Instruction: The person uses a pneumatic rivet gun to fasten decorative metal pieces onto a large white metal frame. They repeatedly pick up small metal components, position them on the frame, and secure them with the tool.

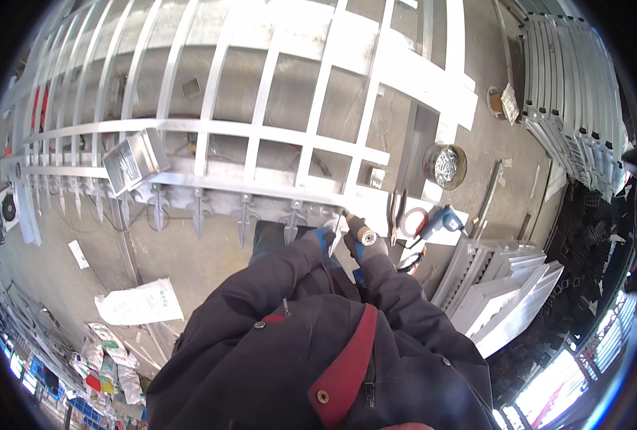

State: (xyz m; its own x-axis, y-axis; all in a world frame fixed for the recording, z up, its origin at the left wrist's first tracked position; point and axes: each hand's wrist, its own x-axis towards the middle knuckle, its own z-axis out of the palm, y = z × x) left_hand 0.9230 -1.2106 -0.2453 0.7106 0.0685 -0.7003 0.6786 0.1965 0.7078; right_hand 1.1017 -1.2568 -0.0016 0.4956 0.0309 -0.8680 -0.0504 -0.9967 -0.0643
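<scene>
A silver metal fence panel with upright bars lies across a work surface, spear-shaped finials along its near edge. My left hand, in a blue-and-dark glove, is closed around a pale spear-shaped finial at the panel's right end. Just right of it, my gloved right hand grips a tan-and-black cylindrical tool, its thin end toward the finial's base. The tool's exact kind does not show, and sleeves partly hide my fingers.
Pliers, a tape roll and a blue power drill lie to the right. Beyond stands a bucket of small metal parts. A metal box of thin pieces rests on the panel. White metal sections stack at right.
</scene>
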